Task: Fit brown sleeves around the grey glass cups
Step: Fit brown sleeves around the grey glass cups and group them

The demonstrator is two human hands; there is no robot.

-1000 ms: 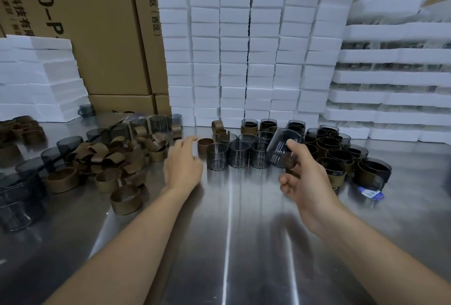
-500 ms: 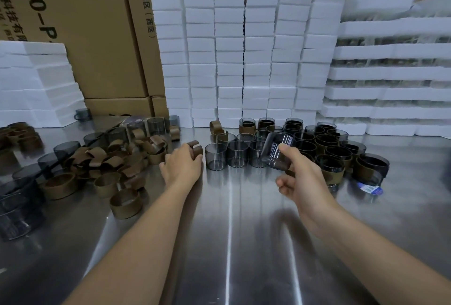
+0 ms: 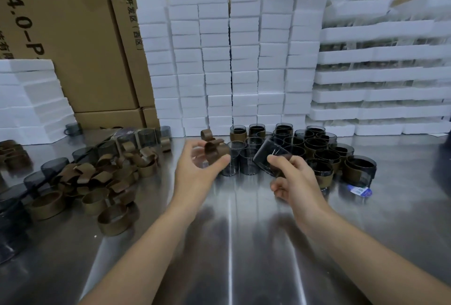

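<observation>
Left hand (image 3: 195,173) pinches a sleeve (image 3: 214,152); right hand (image 3: 296,180) holds a tilted cup (image 3: 269,156), both above the worktop (image 3: 231,243).

The large cardboard box (image 3: 63,55) on the left is showing "H4.0-P" in black; the carton beside it (image 3: 123,43) is bearing Chinese characters "开发区(西区)"
</observation>
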